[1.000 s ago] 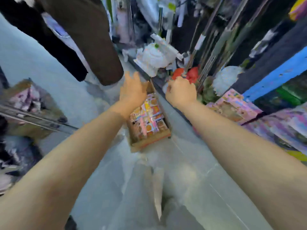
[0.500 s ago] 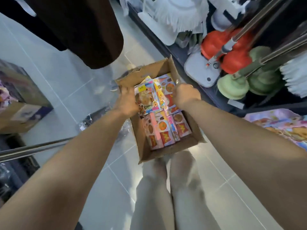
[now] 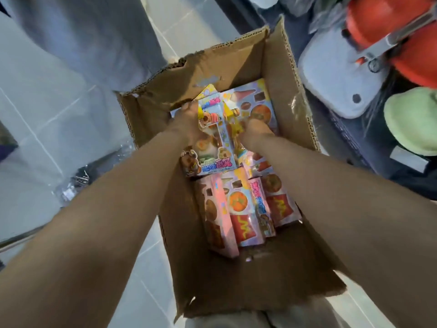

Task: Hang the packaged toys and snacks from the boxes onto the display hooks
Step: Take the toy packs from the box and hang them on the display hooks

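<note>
An open cardboard box stands on the floor below me, holding several colourful packaged toys printed with food pictures. Both my hands are down inside it. My left hand grips the left edge of a blue-and-yellow toy package that is tilted up out of the stack. My right hand is closed on the right side of the same lifted bundle, on a yellow package edge. More pink packages lie flat in the near half of the box.
A person's grey trouser leg stands just beyond the box at the upper left. Orange and green plungers and a white mop head fill the low shelf at the right. Crumpled clear plastic lies on the tiled floor at the left.
My view has dropped closer over the box. Both hands went from reaching toward it to being inside, closed on a package that is now tilted up.
</note>
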A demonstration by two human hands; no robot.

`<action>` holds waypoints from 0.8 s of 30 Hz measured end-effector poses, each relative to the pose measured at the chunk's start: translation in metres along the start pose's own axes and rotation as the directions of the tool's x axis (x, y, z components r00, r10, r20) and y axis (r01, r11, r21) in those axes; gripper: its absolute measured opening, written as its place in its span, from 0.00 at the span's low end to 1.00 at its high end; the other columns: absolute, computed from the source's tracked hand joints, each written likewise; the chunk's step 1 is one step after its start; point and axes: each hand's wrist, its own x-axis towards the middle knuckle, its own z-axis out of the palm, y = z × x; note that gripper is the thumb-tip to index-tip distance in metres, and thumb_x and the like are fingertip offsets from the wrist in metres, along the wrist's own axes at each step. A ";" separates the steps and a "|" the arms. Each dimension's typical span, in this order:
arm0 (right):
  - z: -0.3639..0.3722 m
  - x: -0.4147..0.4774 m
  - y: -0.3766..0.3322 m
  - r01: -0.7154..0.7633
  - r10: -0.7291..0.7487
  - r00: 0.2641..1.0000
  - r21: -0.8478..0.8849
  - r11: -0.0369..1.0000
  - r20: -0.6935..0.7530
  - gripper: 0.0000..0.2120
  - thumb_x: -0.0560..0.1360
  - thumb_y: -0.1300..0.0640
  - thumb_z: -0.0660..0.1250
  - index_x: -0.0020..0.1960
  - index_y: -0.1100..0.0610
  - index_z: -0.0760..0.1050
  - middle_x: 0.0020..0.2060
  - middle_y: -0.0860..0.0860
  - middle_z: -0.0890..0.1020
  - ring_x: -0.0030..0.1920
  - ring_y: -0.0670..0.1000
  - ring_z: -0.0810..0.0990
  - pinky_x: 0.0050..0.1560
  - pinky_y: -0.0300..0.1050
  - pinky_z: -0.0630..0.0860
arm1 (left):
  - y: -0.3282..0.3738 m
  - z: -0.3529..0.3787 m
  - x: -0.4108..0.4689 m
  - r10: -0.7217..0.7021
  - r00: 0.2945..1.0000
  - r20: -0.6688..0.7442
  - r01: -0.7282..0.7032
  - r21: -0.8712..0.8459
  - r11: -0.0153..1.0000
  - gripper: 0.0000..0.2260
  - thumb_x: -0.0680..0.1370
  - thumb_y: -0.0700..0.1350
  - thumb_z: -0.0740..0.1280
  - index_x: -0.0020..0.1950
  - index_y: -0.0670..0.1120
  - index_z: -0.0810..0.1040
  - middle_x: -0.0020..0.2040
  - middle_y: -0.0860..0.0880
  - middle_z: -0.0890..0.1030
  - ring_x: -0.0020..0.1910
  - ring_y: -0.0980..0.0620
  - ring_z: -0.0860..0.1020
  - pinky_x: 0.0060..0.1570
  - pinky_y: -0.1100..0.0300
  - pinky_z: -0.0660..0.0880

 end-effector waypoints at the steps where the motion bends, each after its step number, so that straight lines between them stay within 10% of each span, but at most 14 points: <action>1: 0.003 0.010 0.000 -0.002 0.002 1.000 0.026 1.000 -0.020 0.18 0.78 0.60 0.58 0.67 0.62 0.69 0.64 0.61 0.73 0.64 0.61 0.73 0.58 0.47 0.71 | -0.001 0.002 0.010 0.015 1.000 -0.007 -0.015 -0.017 1.000 0.46 0.63 0.46 0.79 0.74 0.45 0.57 0.71 0.43 0.66 0.70 0.42 0.65 0.67 0.49 0.67; 5: 0.010 0.023 -0.003 -0.001 0.013 0.996 0.124 0.992 -0.093 0.07 0.79 0.58 0.58 0.53 0.54 0.74 0.59 0.58 0.76 0.60 0.58 0.75 0.52 0.46 0.71 | -0.014 0.010 0.040 -0.060 0.998 0.008 0.061 -0.068 0.996 0.62 0.43 0.66 0.77 0.73 0.54 0.56 0.66 0.47 0.73 0.65 0.43 0.72 0.64 0.47 0.71; 9: 0.003 0.017 0.002 0.028 -0.018 0.999 0.240 0.970 -0.041 0.07 0.79 0.61 0.58 0.43 0.54 0.69 0.41 0.49 0.72 0.47 0.48 0.71 0.45 0.41 0.69 | -0.010 -0.003 0.016 -0.076 0.994 -0.076 0.090 0.195 0.977 0.46 0.60 0.58 0.78 0.71 0.45 0.60 0.69 0.41 0.65 0.70 0.38 0.61 0.69 0.48 0.59; 16: -0.007 -0.021 0.003 -0.021 0.020 1.000 0.340 0.940 0.007 0.08 0.76 0.68 0.58 0.44 0.57 0.71 0.33 0.49 0.70 0.40 0.51 0.70 0.21 0.26 0.63 | -0.019 -0.027 -0.042 0.168 0.970 -0.174 -0.100 0.345 0.933 0.27 0.67 0.48 0.74 0.61 0.41 0.69 0.57 0.37 0.76 0.59 0.37 0.71 0.60 0.51 0.65; 20: -0.007 -0.053 0.011 -0.066 0.099 0.994 0.485 0.872 -0.041 0.12 0.75 0.64 0.60 0.56 0.54 0.72 0.48 0.57 0.79 0.50 0.57 0.77 0.46 0.41 0.75 | -0.012 -0.041 -0.084 0.274 0.945 -0.179 -0.180 0.416 0.891 0.24 0.65 0.51 0.75 0.55 0.42 0.72 0.52 0.39 0.78 0.53 0.38 0.75 0.53 0.50 0.67; 24: -0.025 -0.097 0.011 -0.029 0.094 0.992 0.581 0.813 -0.083 0.08 0.76 0.56 0.65 0.54 0.50 0.72 0.48 0.54 0.79 0.51 0.56 0.79 0.50 0.45 0.73 | 0.005 -0.061 -0.133 0.463 0.876 -0.132 -0.332 0.531 0.779 0.19 0.61 0.45 0.78 0.43 0.42 0.73 0.39 0.39 0.78 0.37 0.39 0.77 0.34 0.51 0.73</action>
